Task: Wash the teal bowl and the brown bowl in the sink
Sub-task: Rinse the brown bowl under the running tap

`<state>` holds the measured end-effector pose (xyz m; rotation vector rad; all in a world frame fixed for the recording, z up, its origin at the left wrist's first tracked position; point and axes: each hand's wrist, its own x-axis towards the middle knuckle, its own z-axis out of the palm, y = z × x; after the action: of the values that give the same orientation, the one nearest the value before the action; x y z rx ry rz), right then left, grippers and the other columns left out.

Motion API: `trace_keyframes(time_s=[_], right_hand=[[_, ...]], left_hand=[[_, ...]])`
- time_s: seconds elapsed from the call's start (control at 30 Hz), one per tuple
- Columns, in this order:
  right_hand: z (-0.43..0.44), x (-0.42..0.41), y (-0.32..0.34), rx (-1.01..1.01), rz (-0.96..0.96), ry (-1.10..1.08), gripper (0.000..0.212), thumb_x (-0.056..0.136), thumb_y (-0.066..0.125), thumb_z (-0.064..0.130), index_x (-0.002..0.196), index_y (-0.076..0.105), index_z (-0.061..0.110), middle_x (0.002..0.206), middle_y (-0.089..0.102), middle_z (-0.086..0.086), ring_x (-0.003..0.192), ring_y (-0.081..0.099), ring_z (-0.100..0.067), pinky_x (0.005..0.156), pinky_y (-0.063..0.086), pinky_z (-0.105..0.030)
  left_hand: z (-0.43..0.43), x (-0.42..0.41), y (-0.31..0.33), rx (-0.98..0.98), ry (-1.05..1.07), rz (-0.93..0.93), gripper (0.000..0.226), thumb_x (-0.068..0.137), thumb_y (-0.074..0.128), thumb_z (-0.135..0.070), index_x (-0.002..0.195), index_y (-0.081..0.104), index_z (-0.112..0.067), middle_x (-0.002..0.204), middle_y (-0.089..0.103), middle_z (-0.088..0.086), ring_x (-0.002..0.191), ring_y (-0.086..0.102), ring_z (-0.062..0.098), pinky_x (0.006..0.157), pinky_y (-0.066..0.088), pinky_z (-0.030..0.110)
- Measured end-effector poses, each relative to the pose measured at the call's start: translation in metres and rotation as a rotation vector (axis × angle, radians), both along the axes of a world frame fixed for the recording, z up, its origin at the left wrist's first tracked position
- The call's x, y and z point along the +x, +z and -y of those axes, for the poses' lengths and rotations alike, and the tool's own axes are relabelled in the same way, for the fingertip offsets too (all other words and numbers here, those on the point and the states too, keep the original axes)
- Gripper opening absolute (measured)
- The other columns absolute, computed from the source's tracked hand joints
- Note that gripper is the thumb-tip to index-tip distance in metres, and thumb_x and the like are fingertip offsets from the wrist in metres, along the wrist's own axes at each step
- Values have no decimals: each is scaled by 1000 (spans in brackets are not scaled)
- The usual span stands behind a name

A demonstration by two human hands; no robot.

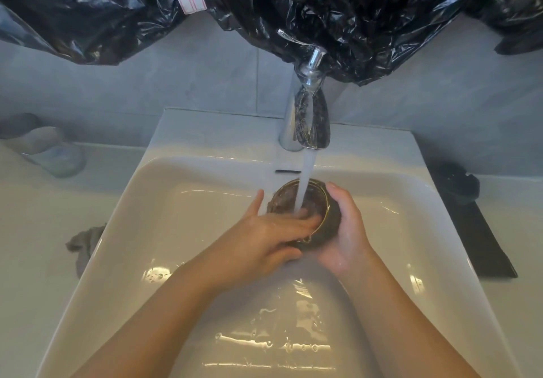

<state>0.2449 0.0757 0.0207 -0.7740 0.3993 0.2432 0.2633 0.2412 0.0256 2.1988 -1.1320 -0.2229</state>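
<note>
A brown bowl point(286, 198) with a thin gold rim is held tilted toward me in the white sink point(164, 201), right under the running water point(305, 178) from the chrome faucet point(308, 119). My right hand point(345, 230) grips the bowl's dark outer wall from the right. My left hand point(264, 236) reaches in from the left, its straight fingers lying against the inside of the bowl where the water lands and its thumb spread outside the rim. A dark bowl-like thing point(455, 182) sits on the right counter; I cannot tell its colour.
A black mat point(484, 245) lies on the counter right of the sink. A crumpled grey cloth point(83, 244) hangs at the sink's left edge, with a blurred glass point(50, 151) behind it. Black plastic sheeting point(323, 10) hangs over the wall above the faucet.
</note>
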Motion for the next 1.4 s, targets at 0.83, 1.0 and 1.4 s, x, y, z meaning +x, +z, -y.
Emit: trace_keyframes(time_s=[0.83,1.0,1.4], right_hand=[[-10,0,-14,-1017,313,-186,70,73,53,-18,112,63,40,108,69,12,100,65,-6,80,49,-13],[-9,-4,-7,-966,470,-255,44,71,69,10,101,68,41,104,73,9,102,68,-15,88,53,-34],[0,3,-6,-964,161,-182,20,95,53,7,107,61,20,98,68,1,88,65,-13,57,46,-7]], left_hand=[[19,-3,-8,-382,701,-160,61,65,48,17,98,48,-34,95,57,-5,80,51,4,69,43,14],[21,-1,-9,-585,550,-11,58,58,65,15,96,50,-26,107,51,2,104,50,-2,85,42,13],[30,-7,0,-448,664,-704,17,101,40,-30,115,45,-22,94,63,2,59,68,8,52,57,25]])
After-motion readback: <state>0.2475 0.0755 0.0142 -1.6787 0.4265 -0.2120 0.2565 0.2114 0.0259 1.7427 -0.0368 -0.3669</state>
